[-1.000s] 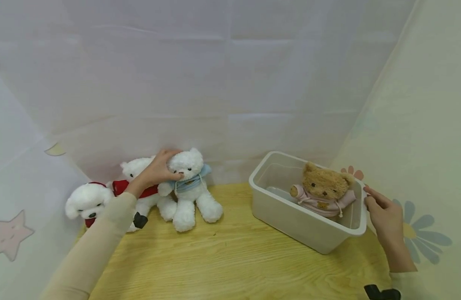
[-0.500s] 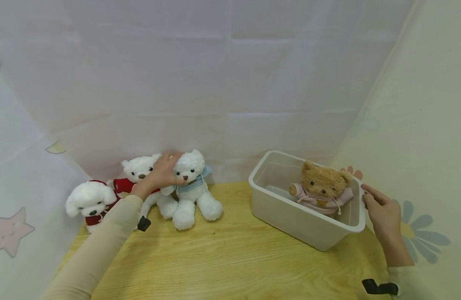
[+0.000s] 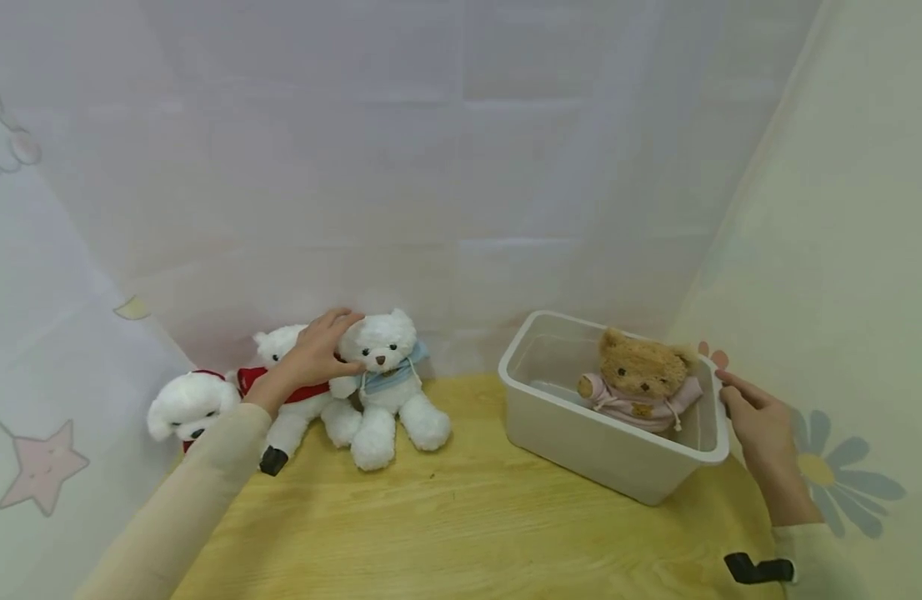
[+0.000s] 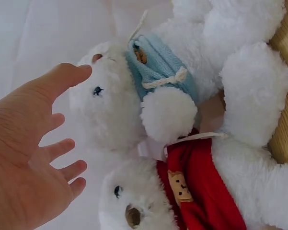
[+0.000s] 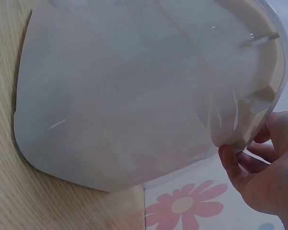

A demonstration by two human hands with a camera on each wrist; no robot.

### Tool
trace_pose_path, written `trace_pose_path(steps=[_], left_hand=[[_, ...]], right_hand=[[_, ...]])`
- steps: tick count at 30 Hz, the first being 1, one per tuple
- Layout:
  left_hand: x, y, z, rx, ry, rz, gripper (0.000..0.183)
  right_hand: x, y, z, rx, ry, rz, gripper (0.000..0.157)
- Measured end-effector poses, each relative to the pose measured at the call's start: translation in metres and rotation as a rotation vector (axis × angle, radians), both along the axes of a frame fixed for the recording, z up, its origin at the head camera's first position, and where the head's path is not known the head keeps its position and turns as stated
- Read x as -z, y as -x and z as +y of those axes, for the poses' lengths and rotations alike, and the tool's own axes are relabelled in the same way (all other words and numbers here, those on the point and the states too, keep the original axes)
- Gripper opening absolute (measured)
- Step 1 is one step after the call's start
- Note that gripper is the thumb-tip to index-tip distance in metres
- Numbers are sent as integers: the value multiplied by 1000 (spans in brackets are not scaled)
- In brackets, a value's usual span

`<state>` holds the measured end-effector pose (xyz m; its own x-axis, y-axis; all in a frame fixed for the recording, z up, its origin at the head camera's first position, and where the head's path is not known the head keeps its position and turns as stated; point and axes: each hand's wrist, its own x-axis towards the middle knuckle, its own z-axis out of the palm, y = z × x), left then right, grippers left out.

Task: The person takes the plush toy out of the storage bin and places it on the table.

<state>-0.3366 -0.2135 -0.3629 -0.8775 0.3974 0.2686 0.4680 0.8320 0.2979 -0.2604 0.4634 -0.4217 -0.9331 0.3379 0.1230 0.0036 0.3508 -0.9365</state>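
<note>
white bear in blue (image 3: 389, 385) sits on table (image 3: 446, 533), just beside white bear in red (image 3: 311, 393). we see left hand (image 3: 314, 354) at its head, fingers spread, not gripping; whether they touch, we cannot tell. white dog (image 3: 198, 402) is beyond. brown bear (image 3: 643, 373) sits inside bin (image 3: 581, 442); right hand (image 3: 764, 433) pinches bin's rim. work looks early to us: one toy inside, three outside.

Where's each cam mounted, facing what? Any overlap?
Head: head-worn, facing forward and down at table, blue-shirted bear, red-shirted bear, bin; left hand, right hand, sleeves show.
Left wrist: on that wrist, facing those bears close-up; left hand shows.
Right wrist: on that wrist, facing the bin's outside; right hand shows, pinching it.
Shared: head and left wrist both show those bears.
</note>
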Motion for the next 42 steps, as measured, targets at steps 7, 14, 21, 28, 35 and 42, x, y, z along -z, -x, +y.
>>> trace_pose_path(steps=[7,14,21,28,35,42], left_hand=[[-11,-20,12,32,-23,112,80],[-27,-43,46,117,-152,267,70],[-30,-65,83,181,-308,305,64],[-23,-72,118,218,-305,261,63],[-26,-74,134,194,-240,249,62],[-27,-83,135,183,-218,231,61]], right_hand=[[-1,26,-8,-42,-14,35,51],[-1,49,-20,-56,1,76,47],[4,53,-22,-89,144,146,42],[12,45,-23,-13,268,177,38],[16,56,-24,69,411,245,33],[21,61,-24,72,377,250,26]])
